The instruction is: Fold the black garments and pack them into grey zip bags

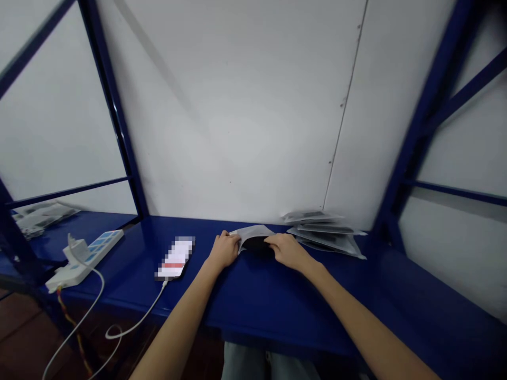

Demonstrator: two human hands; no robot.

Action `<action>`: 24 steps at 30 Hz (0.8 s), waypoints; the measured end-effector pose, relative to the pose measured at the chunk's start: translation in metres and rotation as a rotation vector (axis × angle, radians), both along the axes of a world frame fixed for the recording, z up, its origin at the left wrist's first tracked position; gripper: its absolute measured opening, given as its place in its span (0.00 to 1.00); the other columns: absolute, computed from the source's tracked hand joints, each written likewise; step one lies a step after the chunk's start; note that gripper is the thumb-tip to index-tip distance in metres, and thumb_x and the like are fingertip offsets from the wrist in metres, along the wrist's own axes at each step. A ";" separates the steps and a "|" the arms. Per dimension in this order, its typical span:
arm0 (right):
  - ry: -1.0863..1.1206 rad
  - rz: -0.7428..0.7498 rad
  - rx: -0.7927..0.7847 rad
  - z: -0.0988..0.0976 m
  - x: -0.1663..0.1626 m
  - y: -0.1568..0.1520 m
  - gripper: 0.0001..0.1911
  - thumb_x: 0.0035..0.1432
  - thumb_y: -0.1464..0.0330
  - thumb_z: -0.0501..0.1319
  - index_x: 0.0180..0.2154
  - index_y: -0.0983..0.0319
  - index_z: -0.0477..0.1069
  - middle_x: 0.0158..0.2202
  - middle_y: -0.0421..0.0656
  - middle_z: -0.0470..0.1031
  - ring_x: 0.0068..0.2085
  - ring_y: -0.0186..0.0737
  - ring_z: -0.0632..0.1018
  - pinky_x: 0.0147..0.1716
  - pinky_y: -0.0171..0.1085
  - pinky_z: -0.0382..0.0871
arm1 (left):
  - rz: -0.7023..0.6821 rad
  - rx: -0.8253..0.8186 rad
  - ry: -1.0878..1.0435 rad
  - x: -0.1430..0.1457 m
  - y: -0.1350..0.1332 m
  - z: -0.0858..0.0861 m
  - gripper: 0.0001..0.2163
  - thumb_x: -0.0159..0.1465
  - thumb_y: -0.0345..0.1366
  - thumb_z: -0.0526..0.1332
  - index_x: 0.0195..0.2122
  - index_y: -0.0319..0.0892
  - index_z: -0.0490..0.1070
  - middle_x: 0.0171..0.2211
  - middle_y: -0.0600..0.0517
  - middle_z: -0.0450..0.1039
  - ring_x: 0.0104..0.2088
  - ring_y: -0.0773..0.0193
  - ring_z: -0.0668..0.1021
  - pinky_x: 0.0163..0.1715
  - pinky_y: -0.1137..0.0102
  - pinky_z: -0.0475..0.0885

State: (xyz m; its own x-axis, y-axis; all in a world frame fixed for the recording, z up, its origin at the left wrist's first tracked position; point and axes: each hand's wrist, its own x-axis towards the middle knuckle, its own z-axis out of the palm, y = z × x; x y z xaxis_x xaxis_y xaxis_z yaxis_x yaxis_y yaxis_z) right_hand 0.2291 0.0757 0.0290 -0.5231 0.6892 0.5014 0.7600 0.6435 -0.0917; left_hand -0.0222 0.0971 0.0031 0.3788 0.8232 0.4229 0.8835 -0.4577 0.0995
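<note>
On the blue table lies a whitish translucent bag [253, 230], its near side lifted around a flat black item [255, 243] whose kind I cannot make out. My left hand [225, 249] grips the bag's left edge, fingers curled over it. At the other side my right hand [287, 249] pinches the right end of the black item, thumb and fingers together. The far part of the black item is hidden by the bag.
Several similar bags [327, 232] are stacked at the back right, against the white wall [237, 132]. A phone [176, 258] on a white cable lies to the left, beside a power strip [95, 256]. Blue metal posts [114, 116] frame the blue table [277, 301]. More bags [47, 215] lie far left.
</note>
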 end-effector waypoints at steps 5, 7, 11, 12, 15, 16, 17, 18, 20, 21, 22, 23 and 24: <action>0.083 0.096 -0.095 0.001 0.032 -0.034 0.22 0.58 0.81 0.53 0.43 0.57 0.80 0.40 0.43 0.83 0.41 0.43 0.82 0.44 0.38 0.72 | 0.101 -0.067 0.066 0.001 -0.001 0.002 0.15 0.71 0.31 0.53 0.50 0.48 0.77 0.53 0.47 0.78 0.53 0.49 0.72 0.51 0.56 0.67; 0.128 0.136 -0.140 -0.004 0.041 -0.054 0.23 0.59 0.81 0.52 0.45 0.56 0.80 0.44 0.43 0.83 0.45 0.43 0.82 0.47 0.39 0.73 | 0.134 -0.073 0.051 -0.002 0.001 0.003 0.14 0.69 0.31 0.55 0.50 0.47 0.77 0.54 0.46 0.78 0.53 0.47 0.72 0.50 0.56 0.67; 0.197 0.144 -0.169 -0.016 0.054 -0.091 0.23 0.62 0.78 0.52 0.48 0.55 0.79 0.54 0.43 0.80 0.55 0.44 0.79 0.57 0.45 0.72 | 0.203 -0.056 0.023 -0.006 -0.005 0.015 0.19 0.65 0.28 0.59 0.58 0.43 0.72 0.56 0.41 0.75 0.56 0.43 0.70 0.51 0.54 0.67; 0.209 0.132 -0.164 -0.019 0.056 -0.097 0.23 0.63 0.78 0.52 0.49 0.55 0.79 0.56 0.43 0.79 0.57 0.45 0.79 0.59 0.47 0.71 | 0.210 -0.028 0.004 -0.004 -0.011 0.020 0.21 0.65 0.26 0.59 0.60 0.43 0.71 0.58 0.40 0.74 0.57 0.43 0.70 0.52 0.54 0.67; 0.259 0.094 -0.145 -0.027 0.060 -0.107 0.25 0.65 0.76 0.52 0.58 0.53 0.74 0.63 0.42 0.73 0.62 0.46 0.75 0.64 0.50 0.68 | 0.077 0.111 -0.127 0.014 -0.052 0.034 0.21 0.67 0.25 0.53 0.61 0.42 0.70 0.58 0.42 0.73 0.55 0.48 0.71 0.55 0.56 0.67; 0.290 0.081 -0.130 -0.029 0.060 -0.108 0.26 0.66 0.75 0.52 0.60 0.53 0.72 0.64 0.43 0.72 0.63 0.46 0.73 0.64 0.50 0.67 | -0.057 0.135 -0.178 0.024 -0.070 0.037 0.19 0.70 0.27 0.52 0.60 0.43 0.70 0.56 0.43 0.74 0.54 0.51 0.72 0.56 0.58 0.67; 0.327 0.062 -0.109 -0.030 0.060 -0.108 0.26 0.66 0.74 0.51 0.63 0.53 0.69 0.65 0.44 0.71 0.63 0.47 0.73 0.63 0.50 0.68 | -0.204 0.117 -0.212 0.034 -0.090 0.038 0.17 0.72 0.32 0.53 0.60 0.44 0.70 0.55 0.45 0.75 0.54 0.53 0.73 0.57 0.59 0.68; 0.368 0.037 -0.085 -0.031 0.059 -0.107 0.26 0.67 0.73 0.51 0.64 0.54 0.68 0.65 0.45 0.70 0.61 0.47 0.75 0.62 0.50 0.70 | -0.331 0.070 -0.202 0.045 -0.108 0.038 0.18 0.72 0.38 0.56 0.62 0.46 0.68 0.56 0.46 0.74 0.54 0.53 0.73 0.57 0.60 0.69; 0.458 -0.035 -0.035 -0.032 0.058 -0.105 0.25 0.68 0.71 0.50 0.64 0.57 0.67 0.63 0.48 0.72 0.55 0.47 0.79 0.56 0.49 0.75 | -0.409 0.012 -0.170 0.065 -0.136 0.034 0.28 0.65 0.48 0.66 0.63 0.47 0.66 0.56 0.45 0.74 0.54 0.48 0.72 0.55 0.56 0.71; 0.496 -0.069 -0.021 -0.032 0.057 -0.105 0.24 0.69 0.69 0.51 0.64 0.58 0.67 0.61 0.49 0.73 0.52 0.47 0.81 0.53 0.49 0.77 | -0.398 -0.013 -0.159 0.073 -0.143 0.031 0.24 0.64 0.47 0.67 0.60 0.46 0.70 0.54 0.45 0.75 0.52 0.47 0.73 0.53 0.56 0.72; 0.523 -0.093 -0.018 -0.032 0.057 -0.105 0.23 0.70 0.67 0.52 0.63 0.58 0.67 0.60 0.50 0.74 0.49 0.47 0.82 0.51 0.48 0.79 | -0.379 -0.035 -0.178 0.079 -0.146 0.028 0.19 0.65 0.43 0.66 0.56 0.46 0.73 0.52 0.45 0.75 0.51 0.48 0.74 0.51 0.56 0.72; 0.536 -0.104 -0.026 -0.031 0.056 -0.105 0.22 0.70 0.65 0.53 0.63 0.58 0.67 0.58 0.50 0.75 0.48 0.47 0.82 0.50 0.47 0.79 | -0.355 -0.050 -0.231 0.083 -0.146 0.025 0.14 0.66 0.39 0.64 0.52 0.45 0.75 0.50 0.45 0.76 0.49 0.49 0.76 0.50 0.58 0.73; 0.532 -0.101 -0.039 -0.031 0.056 -0.106 0.23 0.70 0.63 0.54 0.63 0.58 0.67 0.58 0.50 0.76 0.49 0.47 0.81 0.50 0.47 0.79 | -0.325 -0.057 -0.319 0.084 -0.143 0.023 0.11 0.68 0.35 0.61 0.50 0.45 0.75 0.48 0.45 0.77 0.48 0.51 0.77 0.49 0.59 0.73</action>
State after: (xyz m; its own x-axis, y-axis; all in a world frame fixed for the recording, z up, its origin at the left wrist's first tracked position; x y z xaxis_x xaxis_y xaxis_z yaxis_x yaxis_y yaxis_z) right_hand 0.2852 -0.0306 -0.0016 -0.1342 0.7463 0.6520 0.6604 0.5579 -0.5026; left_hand 0.0620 -0.0454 0.0260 0.4792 0.7087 0.5177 0.6162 -0.6918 0.3766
